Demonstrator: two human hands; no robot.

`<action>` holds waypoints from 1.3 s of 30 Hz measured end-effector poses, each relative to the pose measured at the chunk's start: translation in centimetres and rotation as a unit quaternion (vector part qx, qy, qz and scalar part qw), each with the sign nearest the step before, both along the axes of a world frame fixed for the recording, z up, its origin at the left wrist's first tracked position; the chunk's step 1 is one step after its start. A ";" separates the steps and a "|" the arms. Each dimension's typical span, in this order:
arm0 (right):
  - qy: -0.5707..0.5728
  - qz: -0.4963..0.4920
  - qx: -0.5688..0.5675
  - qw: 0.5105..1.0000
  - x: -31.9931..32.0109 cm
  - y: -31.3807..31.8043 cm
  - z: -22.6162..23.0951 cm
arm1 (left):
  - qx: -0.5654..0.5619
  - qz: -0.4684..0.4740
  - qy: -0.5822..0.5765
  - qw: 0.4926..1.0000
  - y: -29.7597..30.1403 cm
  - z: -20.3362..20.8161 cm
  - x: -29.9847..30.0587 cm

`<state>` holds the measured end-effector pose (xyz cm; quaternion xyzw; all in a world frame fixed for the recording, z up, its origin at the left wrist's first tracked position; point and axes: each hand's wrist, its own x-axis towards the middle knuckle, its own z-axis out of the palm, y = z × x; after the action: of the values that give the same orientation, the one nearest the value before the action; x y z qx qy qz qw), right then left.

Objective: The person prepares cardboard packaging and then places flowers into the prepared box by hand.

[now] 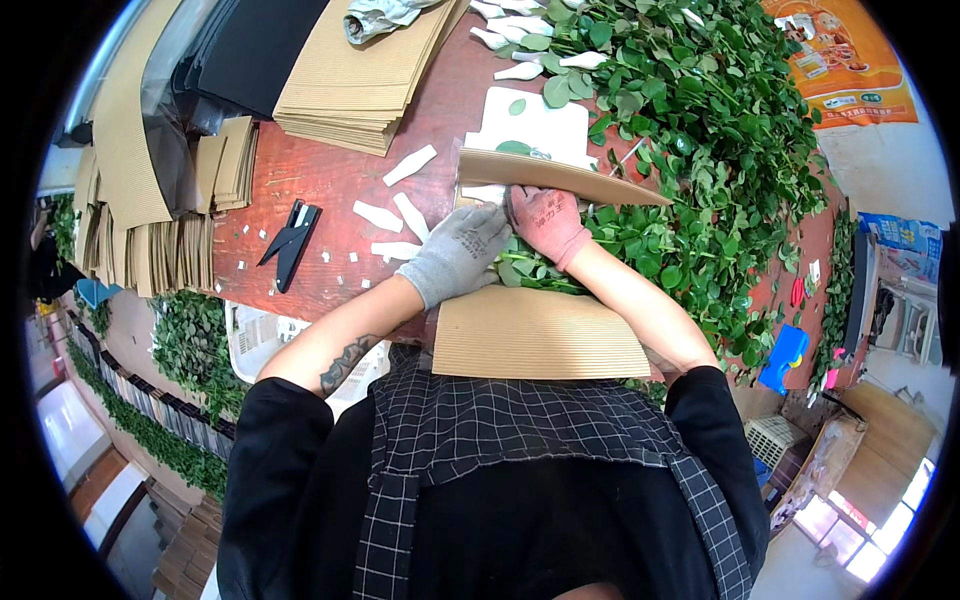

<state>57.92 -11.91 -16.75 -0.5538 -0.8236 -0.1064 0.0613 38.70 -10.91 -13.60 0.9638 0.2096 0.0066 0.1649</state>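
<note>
1. Left hand (pixel 462 252): fingers together, bent toward a white wrap (pixel 484 194); I cannot tell whether it grips.
2. Right hand (pixel 547 220): fingers curled just beside the left's fingertips; its hold is hidden.
3. Leaves (pixel 532 268) lie under and between the hands and the near card (pixel 540 335), which is bodyward, long axis left to right.
4. Far card (pixel 570 178) stands tilted just beyond, roughly parallel; the right hand is nearer it.
5. Stapler (pixel 290 245): well left of the left hand.
</note>
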 end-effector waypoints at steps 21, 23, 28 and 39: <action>0.027 0.023 -0.033 0.999 -0.2 0.0 0.9 | -0.009 -0.003 0.006 1.000 0.2 0.2 0.5; 0.059 0.020 -0.098 0.993 0.0 -0.8 2.9 | 0.001 0.012 0.004 1.000 0.1 0.0 0.1; 0.023 -0.004 -0.125 0.992 0.6 -1.7 2.2 | -0.009 0.009 -0.003 1.000 0.2 -0.9 0.2; 0.001 0.038 -0.073 0.997 0.1 -0.8 1.3 | -0.030 -0.011 0.018 0.999 1.1 1.8 1.0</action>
<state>58.01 -12.70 -15.48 -0.5252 -0.8495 -0.0435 0.0254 39.66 -9.86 -11.83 0.9607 0.2017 -0.0189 0.1900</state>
